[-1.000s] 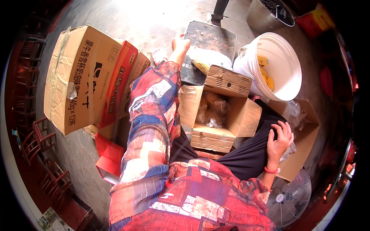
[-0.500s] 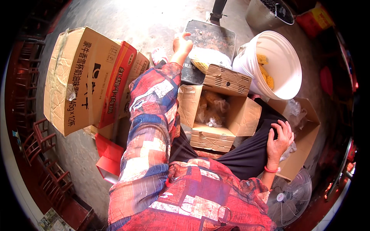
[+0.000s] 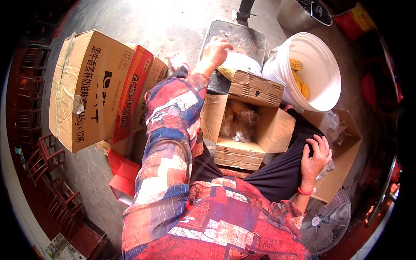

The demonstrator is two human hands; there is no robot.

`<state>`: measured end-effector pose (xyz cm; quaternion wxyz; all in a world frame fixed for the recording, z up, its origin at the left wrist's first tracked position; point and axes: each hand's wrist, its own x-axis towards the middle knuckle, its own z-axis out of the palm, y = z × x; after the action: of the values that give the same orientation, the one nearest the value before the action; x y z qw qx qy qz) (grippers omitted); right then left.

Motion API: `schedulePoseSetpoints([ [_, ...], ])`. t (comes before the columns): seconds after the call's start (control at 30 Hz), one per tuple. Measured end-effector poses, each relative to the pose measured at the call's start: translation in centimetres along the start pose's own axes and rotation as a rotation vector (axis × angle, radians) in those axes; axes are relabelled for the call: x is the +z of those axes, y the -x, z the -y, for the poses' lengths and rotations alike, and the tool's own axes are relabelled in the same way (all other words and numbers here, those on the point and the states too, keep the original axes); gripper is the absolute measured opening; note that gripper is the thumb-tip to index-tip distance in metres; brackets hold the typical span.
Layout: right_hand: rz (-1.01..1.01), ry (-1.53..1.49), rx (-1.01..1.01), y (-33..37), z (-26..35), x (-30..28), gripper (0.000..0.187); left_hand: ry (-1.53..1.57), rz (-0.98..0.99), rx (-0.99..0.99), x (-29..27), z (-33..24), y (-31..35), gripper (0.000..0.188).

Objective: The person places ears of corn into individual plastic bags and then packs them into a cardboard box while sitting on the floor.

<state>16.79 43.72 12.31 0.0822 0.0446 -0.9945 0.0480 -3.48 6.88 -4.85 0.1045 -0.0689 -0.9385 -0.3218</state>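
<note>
My left hand (image 3: 215, 53) hovers over the dark metal platform of a scale (image 3: 236, 37), fingers loosely bent and nothing visible in them. Just right of it, a clear plastic bag of corn cobs (image 3: 242, 63) lies on the platform, partly behind a box flap. My right hand (image 3: 315, 159) rests by my right thigh, fingers apart and slightly curved, holding nothing. Between my legs stands an open cardboard box (image 3: 272, 130) with bagged corn (image 3: 240, 119) inside. A white bucket (image 3: 323, 71) at the right holds several yellow corn cobs (image 3: 300, 84).
Large cardboard cartons (image 3: 89, 95) stand at the left, with a red box (image 3: 121, 188) below them. An open carton (image 3: 344, 149) holding plastic bags (image 3: 333, 121) sits at the right, near a fan (image 3: 325, 225). A metal pot (image 3: 297, 15) is at the far right.
My left hand has shifted slightly right, toward the bagged corn, and its outstretched finger is now more bent. My right hand stays by the thigh.
</note>
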Motion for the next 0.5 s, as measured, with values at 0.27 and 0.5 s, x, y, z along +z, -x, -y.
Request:
schedulePoseSetpoints([
  [0.27, 0.017, -0.003, 0.012, -0.3, 0.1, 0.0, 0.011, -0.443, 0.406, 0.453, 2.3, 0.1, 0.9, 0.069],
  [0.5, 0.059, 0.013, 0.03, -0.7, 0.2, -0.2, 0.012, -0.48, 0.562, 0.578, 8.0, 1.4, 1.2, 0.054],
])
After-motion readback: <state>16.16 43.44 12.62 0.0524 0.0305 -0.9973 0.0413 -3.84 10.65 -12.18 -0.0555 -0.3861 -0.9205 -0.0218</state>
